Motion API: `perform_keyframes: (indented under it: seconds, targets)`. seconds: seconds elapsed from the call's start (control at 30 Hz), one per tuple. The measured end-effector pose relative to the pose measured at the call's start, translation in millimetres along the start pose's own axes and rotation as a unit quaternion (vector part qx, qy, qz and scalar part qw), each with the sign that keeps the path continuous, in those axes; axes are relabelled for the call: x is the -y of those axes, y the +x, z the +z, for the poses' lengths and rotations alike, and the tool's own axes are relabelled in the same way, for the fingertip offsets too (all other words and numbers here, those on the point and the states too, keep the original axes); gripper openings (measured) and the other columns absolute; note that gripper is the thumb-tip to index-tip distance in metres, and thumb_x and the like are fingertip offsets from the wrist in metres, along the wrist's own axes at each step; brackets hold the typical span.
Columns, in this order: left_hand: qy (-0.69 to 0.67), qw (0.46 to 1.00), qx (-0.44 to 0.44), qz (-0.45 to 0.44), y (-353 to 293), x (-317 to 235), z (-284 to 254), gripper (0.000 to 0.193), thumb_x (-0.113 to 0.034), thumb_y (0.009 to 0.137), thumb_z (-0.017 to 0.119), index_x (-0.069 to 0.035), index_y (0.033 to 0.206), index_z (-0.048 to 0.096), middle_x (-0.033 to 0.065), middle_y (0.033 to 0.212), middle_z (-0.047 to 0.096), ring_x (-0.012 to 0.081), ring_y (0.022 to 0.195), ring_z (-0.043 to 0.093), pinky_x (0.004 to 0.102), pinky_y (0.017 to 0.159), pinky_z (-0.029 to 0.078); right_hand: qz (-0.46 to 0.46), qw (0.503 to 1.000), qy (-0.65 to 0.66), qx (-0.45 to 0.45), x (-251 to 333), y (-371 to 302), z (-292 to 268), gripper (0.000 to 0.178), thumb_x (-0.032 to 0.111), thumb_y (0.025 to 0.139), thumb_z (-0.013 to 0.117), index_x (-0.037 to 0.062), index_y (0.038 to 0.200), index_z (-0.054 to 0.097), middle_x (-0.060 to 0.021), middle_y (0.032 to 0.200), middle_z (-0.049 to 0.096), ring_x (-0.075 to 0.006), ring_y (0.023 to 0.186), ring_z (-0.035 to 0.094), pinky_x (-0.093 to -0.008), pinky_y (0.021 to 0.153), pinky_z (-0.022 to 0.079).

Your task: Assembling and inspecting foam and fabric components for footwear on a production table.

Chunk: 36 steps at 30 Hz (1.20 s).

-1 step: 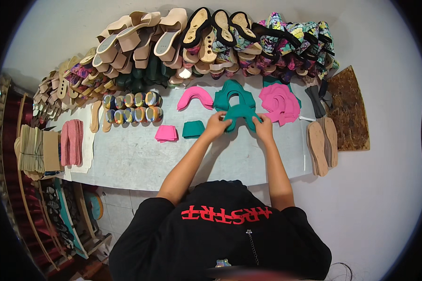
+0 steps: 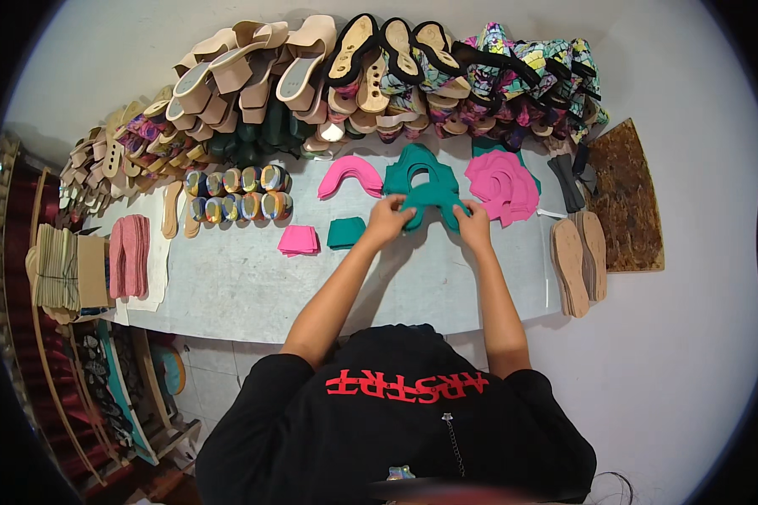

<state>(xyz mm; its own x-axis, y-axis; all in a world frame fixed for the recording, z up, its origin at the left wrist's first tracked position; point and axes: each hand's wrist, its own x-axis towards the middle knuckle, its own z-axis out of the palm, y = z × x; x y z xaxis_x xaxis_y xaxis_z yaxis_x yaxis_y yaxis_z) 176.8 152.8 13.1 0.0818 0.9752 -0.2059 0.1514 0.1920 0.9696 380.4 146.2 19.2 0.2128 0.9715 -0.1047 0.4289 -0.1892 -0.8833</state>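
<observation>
Between my two hands is a stack of green, arch-shaped cut pieces, probably shoe uppers. My left hand grips its left leg, and my right hand grips the right leg, thumbs on top. Just beyond lies a larger pile of green cut pieces, partly covered by the held stack. To the left rest a pink arched stack, a small green stack and a small pink stack. Close to my right hand is a fanned pile of pink pieces.
Heeled sandals are heaped along the table's back edge. Small patterned rolls stand in two rows at left, near red-pink sole pieces. Tan insoles and a brown board lie at right.
The green arched stack has shifted very slightly up and levelled a little in my hands. Both hands keep their grip; the other things have not moved.
</observation>
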Motion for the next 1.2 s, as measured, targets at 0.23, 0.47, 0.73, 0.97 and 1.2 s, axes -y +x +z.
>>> perform_keyframes:
  seconds: [0.23,0.47,0.73,0.97,1.2]
  targets:
    - [0.11,0.983,-0.121,0.082,53.9,-27.9,-8.8,0.035,-0.015,0.068,0.069,0.002,0.096,0.057,0.015,0.078,0.06,0.0247,0.072,0.059,0.0329,0.065,0.046,-0.108,0.988,-0.101,-0.04,38.2,62.8,17.1,0.034,0.026,0.074,0.062,-0.003,0.092,0.061,-0.0207,0.082,0.062,-0.0315,0.077,0.061,-0.0365,0.068,0.046]
    - [0.169,0.963,-0.183,0.099,70.9,-9.3,-0.2,0.033,-0.014,0.071,0.067,0.0,0.099,0.055,0.0131,0.076,0.06,0.0231,0.068,0.058,0.0318,0.062,0.045,-0.087,0.99,-0.093,-0.054,34.0,77.6,33.4,0.036,0.027,0.074,0.062,-0.0029,0.093,0.061,-0.023,0.087,0.061,-0.0368,0.083,0.059,-0.0394,0.073,0.045]
    - [-0.024,0.998,-0.023,-0.054,59.3,-8.8,-4.2,0.04,-0.012,0.079,0.058,0.004,0.112,0.045,0.0065,0.085,0.056,0.0146,0.077,0.053,0.0273,0.07,0.043,-0.086,0.996,0.036,0.009,26.2,68.9,12.3,0.025,0.021,0.076,0.061,-0.0024,0.085,0.061,-0.0161,0.075,0.062,-0.0268,0.071,0.06,-0.0349,0.066,0.045]
    - [-0.167,0.969,0.156,-0.097,-13.6,-26.1,15.2,0.029,0.0,0.086,0.046,0.0,0.114,0.043,0.0047,0.098,0.054,0.0107,0.088,0.05,0.0236,0.076,0.041,-0.107,0.946,-0.251,-0.175,-42.5,113.3,-85.4,0.05,0.028,0.069,0.068,-0.0022,0.106,0.054,-0.0156,0.101,0.056,-0.028,0.097,0.052,-0.0378,0.081,0.042]
    - [-0.096,0.974,0.116,-0.17,-44.3,29.1,15.2,0.025,-0.002,0.085,0.048,0.0,0.11,0.045,0.0071,0.096,0.055,0.0132,0.087,0.051,0.0253,0.077,0.041,0.099,0.909,-0.401,-0.057,-29.6,125.7,-104.1,0.086,0.038,0.052,0.078,0.0037,0.121,0.041,-0.015,0.118,0.042,-0.0326,0.112,0.039,-0.0433,0.092,0.035]
